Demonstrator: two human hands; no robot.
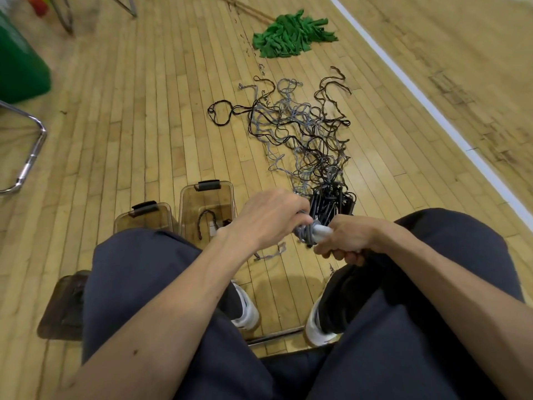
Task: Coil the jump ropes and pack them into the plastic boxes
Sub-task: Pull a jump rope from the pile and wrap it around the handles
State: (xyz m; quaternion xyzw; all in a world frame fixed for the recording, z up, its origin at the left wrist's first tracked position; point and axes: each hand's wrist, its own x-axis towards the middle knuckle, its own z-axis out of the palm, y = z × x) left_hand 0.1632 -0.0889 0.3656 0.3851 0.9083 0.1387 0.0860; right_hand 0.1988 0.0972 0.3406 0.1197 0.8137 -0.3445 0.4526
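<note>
I sit with my knees apart over a wooden gym floor. My right hand [347,241] grips the pale grey handles of a jump rope [310,233], and its grey cord is wound around them. My left hand [268,216] holds that wound cord with curled fingers. A tangled heap of grey and black jump ropes [305,131] spreads over the floor ahead, their black handles [331,204] bunched just beyond my hands. Two clear plastic boxes stand by my left knee: the nearer-left one [144,216] and a larger one [206,203] holding a dark rope.
A green mop head [291,34] with a wooden stick lies far ahead. A green bin [20,67] and chrome chair legs [28,157] stand at the left. A dark box lid [62,307] lies beside my left thigh. A white court line [432,108] runs along the right.
</note>
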